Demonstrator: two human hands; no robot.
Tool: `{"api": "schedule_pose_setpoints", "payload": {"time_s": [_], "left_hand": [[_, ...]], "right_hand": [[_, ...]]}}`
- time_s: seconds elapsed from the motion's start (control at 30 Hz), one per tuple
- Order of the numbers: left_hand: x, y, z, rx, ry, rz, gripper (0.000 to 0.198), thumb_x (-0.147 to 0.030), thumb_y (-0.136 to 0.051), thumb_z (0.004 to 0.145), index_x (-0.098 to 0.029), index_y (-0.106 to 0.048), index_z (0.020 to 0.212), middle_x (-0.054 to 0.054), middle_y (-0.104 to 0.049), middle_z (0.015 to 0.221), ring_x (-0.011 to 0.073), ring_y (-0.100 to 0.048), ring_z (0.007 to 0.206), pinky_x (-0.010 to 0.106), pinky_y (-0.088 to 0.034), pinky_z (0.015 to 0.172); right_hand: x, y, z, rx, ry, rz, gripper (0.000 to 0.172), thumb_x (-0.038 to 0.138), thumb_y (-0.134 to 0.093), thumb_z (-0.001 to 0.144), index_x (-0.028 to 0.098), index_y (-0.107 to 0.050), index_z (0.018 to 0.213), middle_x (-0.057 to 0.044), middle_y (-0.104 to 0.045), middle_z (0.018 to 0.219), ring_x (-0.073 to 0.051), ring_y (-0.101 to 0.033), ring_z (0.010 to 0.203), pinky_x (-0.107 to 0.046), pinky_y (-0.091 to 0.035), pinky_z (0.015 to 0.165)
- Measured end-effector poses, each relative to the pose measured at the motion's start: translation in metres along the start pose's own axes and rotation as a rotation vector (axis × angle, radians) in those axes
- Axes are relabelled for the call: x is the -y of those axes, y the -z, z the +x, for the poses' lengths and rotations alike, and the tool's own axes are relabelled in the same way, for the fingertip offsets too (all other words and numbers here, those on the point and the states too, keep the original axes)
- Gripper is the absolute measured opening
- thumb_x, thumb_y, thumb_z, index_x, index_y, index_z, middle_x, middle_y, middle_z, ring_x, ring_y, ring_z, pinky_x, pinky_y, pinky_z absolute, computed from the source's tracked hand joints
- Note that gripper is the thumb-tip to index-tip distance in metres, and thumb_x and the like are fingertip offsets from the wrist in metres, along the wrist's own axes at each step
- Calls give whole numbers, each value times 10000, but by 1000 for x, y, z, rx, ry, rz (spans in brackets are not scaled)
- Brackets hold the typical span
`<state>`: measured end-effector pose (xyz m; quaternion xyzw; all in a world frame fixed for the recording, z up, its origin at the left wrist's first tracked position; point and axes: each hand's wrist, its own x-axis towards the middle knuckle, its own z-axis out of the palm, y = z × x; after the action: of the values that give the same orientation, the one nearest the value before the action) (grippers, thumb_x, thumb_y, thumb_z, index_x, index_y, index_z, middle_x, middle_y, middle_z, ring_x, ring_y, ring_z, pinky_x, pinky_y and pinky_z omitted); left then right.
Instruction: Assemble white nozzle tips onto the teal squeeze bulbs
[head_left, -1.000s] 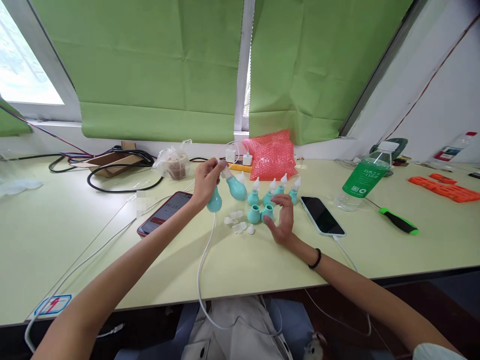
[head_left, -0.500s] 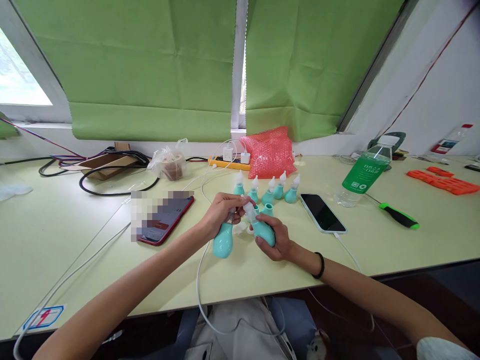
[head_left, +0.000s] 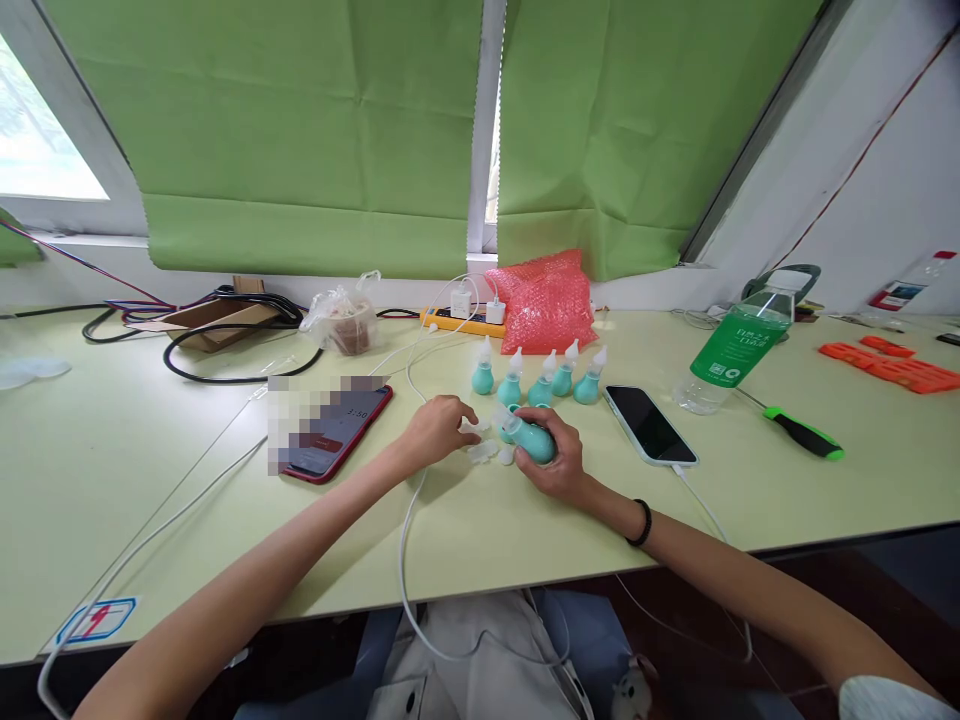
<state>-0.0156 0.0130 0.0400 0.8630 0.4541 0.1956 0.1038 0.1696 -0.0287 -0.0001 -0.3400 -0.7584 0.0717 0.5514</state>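
Observation:
My right hand [head_left: 559,455] is wrapped around a teal squeeze-bulb nasal aspirator [head_left: 534,441], its translucent tip pointing up and left. Thumb and fingertips apart, my left hand [head_left: 439,432] rests low over the table, close to some small translucent plastic pieces [head_left: 484,452]. Whether its fingertips touch one of them is hard to tell. Several teal bulb aspirators [head_left: 588,386] with pale pointed tips stand upright just beyond my hands. Behind the held bulb, more teal bulb parts [head_left: 511,409] show partly, mostly hidden by it and my right hand.
A red-cased phone [head_left: 341,435] lies to the left and a charging phone [head_left: 651,425] to the right. Farther right are a green-labelled bottle [head_left: 739,345] and a screwdriver [head_left: 804,432]. A pink bubble-wrap bag [head_left: 546,305] and power strip [head_left: 465,322] sit behind. A white cable [head_left: 405,540] crosses the table.
My left hand has let go of the teal bulb it held and moved away from my right hand, down to the translucent pieces. My right hand still grips a bulb.

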Motion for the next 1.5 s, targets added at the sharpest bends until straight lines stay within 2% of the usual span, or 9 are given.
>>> {"api": "schedule_pose_setpoints", "payload": {"time_s": [0.17,0.27,0.37,0.6,0.8,1.0,1.13,1.27,1.5], "left_hand": [[-2,-3,-2,-12,-29,42,246,-280,-574,685,-180,-628,902,29,-575,681,161,-522,619,251,-365,570],[-11,1,-8,-79,-50,10,199,-226,-502,728,-169,-640,860,24,-560,654,138,-508,592,240,-364,567],[-22,3,-15,-145,-98,-120,172,-231,-498,723,-161,-643,781,1,-528,589,102,-465,528,216,-356,545],[-31,5,-20,-225,-220,-329,194,-337,-586,685,-149,-628,661,-30,-461,507,65,-371,459,188,-312,473],[-30,8,-21,-85,-270,-434,250,-319,-476,786,-152,-602,648,-17,-518,558,69,-405,507,181,-333,512],[-31,13,-21,55,-361,-394,305,-281,-339,855,-141,-533,666,-18,-469,581,78,-422,547,181,-339,554],[-33,14,-22,44,-383,-330,309,-262,-273,874,-155,-519,722,-10,-487,620,87,-432,555,190,-339,564],[-35,9,-24,3,-331,-188,274,-232,-259,868,-157,-493,747,18,-523,681,110,-461,590,218,-342,576],[-37,4,-24,-95,-238,-191,257,-190,-345,815,-158,-438,578,-39,-369,509,80,-319,469,201,-277,478]], "right_hand": [[1,-1,1,41,-44,37,320,184,-552,627,207,-479,938,-39,-569,833,-169,-558,704,-314,-466,633],[-1,-3,-1,82,-164,136,301,219,-571,669,204,-462,949,-48,-577,832,-169,-574,704,-319,-474,639],[-2,-4,-4,127,-255,278,274,270,-556,716,208,-443,957,-47,-595,814,-155,-582,634,-304,-480,574],[2,-2,-4,218,-242,519,202,316,-483,784,208,-377,918,0,-558,652,-124,-546,514,-283,-464,481],[6,1,-2,292,-296,613,230,382,-470,784,217,-336,872,4,-542,662,-105,-520,466,-267,-444,443],[6,3,-1,297,-335,692,237,379,-496,766,211,-342,831,15,-537,623,-77,-455,418,-213,-380,381],[8,4,0,262,-339,651,257,398,-510,747,214,-335,787,15,-539,604,-83,-450,417,-212,-370,373],[11,3,1,226,-290,556,243,395,-503,750,212,-348,783,10,-542,596,-97,-472,436,-228,-388,394],[11,-2,-4,117,-265,351,169,313,-509,747,206,-397,816,-2,-543,628,-124,-503,510,-262,-417,475]]}}
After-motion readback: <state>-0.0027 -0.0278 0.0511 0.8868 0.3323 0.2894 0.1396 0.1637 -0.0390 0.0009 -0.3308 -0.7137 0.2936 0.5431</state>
